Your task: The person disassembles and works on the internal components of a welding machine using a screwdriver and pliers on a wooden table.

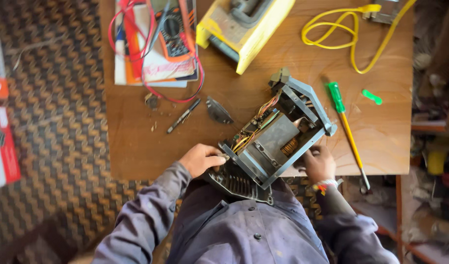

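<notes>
Both hands' fingers grip the opened grey device (278, 139) on the scratched wooden table (136, 142) above patterned woven flooring (53, 132).

The unit (278, 137) is an opened grey metal frame, lying tilted across the near edge of the worktop (136, 142). Inside show a grey plate, a copper coil and bundled coloured wires. A dark ribbed cover hangs at its near end.

red boxes (2, 132) far left; orange multimeter screen (171, 27)
</notes>
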